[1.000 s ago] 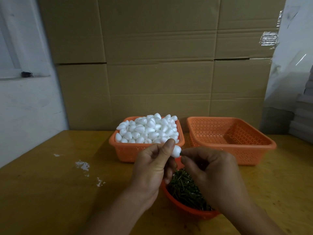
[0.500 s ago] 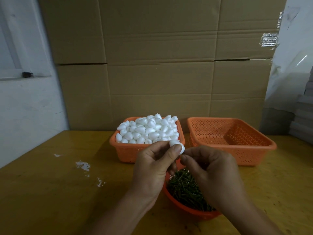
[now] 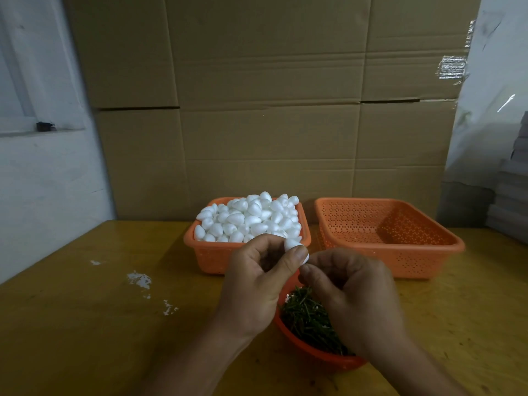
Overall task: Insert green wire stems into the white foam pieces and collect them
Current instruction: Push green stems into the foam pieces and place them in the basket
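While left hand (image 3: 257,284) pinches foam piece (image 3: 294,245), right hand (image 3: 354,298) fingertips pressed together just beside it.

White foam piece (image 3: 292,243) above heaped green wire stems (image 3: 308,318).

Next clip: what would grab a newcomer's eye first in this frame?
First, the heaped white foam pieces filling the left orange basket at the table's back centre, beside an empty orange basket on its right. Then the two hands in front: the left hand pinches one foam piece, the right hand meets it fingertip to fingertip. Below them sits an orange bowl of green wire stems.
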`<move>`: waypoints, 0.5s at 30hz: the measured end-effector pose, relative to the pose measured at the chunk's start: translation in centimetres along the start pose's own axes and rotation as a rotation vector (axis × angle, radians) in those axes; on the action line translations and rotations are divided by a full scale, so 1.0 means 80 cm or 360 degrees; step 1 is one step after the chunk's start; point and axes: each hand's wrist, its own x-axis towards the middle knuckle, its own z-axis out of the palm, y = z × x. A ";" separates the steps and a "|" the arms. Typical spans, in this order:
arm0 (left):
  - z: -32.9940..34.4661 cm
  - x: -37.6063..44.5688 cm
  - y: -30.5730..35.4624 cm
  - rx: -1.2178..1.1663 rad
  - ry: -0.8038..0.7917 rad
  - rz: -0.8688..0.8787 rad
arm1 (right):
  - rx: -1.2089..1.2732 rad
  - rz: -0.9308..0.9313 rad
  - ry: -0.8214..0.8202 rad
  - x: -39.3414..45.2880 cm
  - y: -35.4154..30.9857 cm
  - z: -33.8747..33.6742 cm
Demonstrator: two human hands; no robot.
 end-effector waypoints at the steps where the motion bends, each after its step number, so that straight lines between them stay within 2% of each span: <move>1: 0.000 0.001 0.000 -0.0011 0.0004 -0.0005 | 0.0024 0.0019 -0.0010 0.000 0.001 0.001; 15: 0.005 -0.004 0.000 -0.0066 -0.0028 -0.0030 | 0.0464 0.0347 -0.0084 0.013 0.006 -0.006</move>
